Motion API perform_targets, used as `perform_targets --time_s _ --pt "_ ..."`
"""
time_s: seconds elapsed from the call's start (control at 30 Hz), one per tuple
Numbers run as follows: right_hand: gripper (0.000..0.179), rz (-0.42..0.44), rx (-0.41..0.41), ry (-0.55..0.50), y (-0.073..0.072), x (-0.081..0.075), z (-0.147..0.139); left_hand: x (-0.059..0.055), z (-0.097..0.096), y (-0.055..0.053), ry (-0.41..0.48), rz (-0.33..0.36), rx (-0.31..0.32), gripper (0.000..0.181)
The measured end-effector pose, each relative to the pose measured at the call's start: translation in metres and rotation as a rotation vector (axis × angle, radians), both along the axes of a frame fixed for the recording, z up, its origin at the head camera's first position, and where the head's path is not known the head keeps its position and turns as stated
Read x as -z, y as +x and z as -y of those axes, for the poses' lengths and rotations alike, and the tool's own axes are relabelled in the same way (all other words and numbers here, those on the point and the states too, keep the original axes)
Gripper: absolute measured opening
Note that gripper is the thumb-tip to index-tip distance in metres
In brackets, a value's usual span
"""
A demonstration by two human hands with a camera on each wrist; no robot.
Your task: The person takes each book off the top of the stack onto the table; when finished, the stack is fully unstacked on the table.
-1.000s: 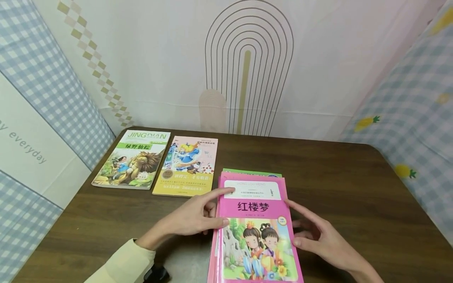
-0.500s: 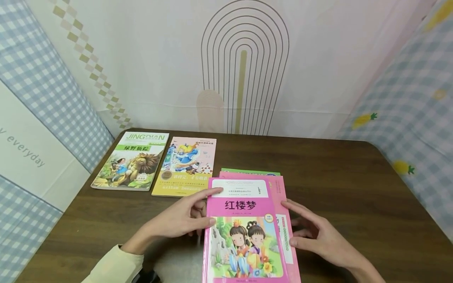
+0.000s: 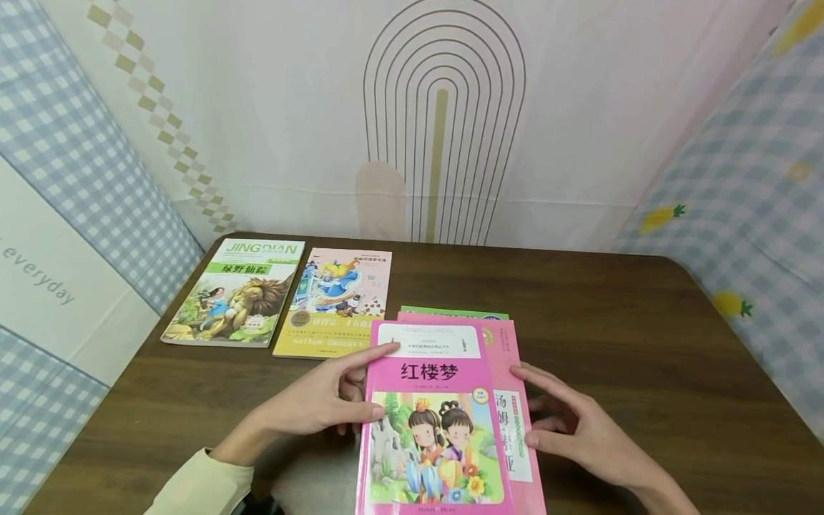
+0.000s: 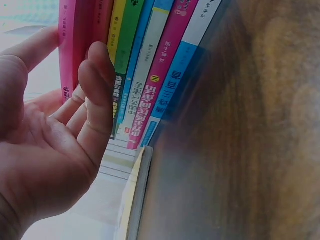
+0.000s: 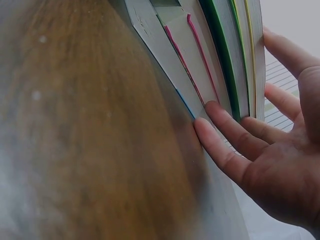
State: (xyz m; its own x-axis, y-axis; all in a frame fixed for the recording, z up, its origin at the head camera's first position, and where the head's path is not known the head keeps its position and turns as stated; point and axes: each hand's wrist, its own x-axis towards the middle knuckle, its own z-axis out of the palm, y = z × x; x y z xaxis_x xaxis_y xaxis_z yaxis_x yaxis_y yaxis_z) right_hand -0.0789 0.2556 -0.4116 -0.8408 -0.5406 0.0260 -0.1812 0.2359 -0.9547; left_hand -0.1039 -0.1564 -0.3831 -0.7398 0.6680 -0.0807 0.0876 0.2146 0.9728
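- Magenta book (image 3: 434, 429), one: uppermost in the stack, front cover up, offset leftward over the pink book, lower end close to the bottom edge of the head view; two cartoon figures below a dark title on the cover.
- Pink book (image 3: 506, 350), one: directly beneath, right-hand strip and top edge exposed, pale title label partly covered.
- Green book (image 3: 450, 312), one: lower in the stack, only the top edge showing in the head view.
- Lower volumes, several: spines aligned in the left wrist view, blue-and-white spine (image 4: 177, 65) next to the table; page edges (image 5: 232, 60) in the right wrist view.
- Left hand (image 3: 315, 400): thumb and index finger at the left edge of the magenta book, pinching it; remaining fingers bent beside the spines.
- Right hand (image 3: 582, 429): index finger and thumb at the right edge of the pink book, spread apart; other fingers extended against the page edges.
- JINGDIAN book (image 3: 234, 293), one: flat at the far left, lion on the cover.
- Pink-and-yellow book (image 3: 335, 304), one: flat between the JINGDIAN book and the stack.
- Table (image 3: 611, 322): dark wood grain.
- Pale sleeve (image 3: 202, 486): on the left arm.
- White backdrop (image 3: 277, 107), with printed arches: behind the table.
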Motion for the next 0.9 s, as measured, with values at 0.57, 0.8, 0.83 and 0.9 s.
perform_targets --time_s 0.57,0.8,0.83,0.9 --pt "0.063 -0.059 0.045 0.085 -0.016 0.001 0.009 0.003 0.008 0.0 0.154 0.134 0.12 0.082" --pt "0.067 0.036 -0.012 0.076 -0.022 -0.002 0.008 0.004 0.01 0.0 0.222 0.155 0.136 0.082" --pt "0.068 0.047 -0.021 0.077 -0.022 -0.002 0.007 0.004 0.01 0.0 0.231 0.162 0.137 0.083" --pt "0.069 0.067 -0.037 0.075 -0.023 -0.003 0.007 0.004 0.01 0.001 0.245 0.174 0.137 0.083"
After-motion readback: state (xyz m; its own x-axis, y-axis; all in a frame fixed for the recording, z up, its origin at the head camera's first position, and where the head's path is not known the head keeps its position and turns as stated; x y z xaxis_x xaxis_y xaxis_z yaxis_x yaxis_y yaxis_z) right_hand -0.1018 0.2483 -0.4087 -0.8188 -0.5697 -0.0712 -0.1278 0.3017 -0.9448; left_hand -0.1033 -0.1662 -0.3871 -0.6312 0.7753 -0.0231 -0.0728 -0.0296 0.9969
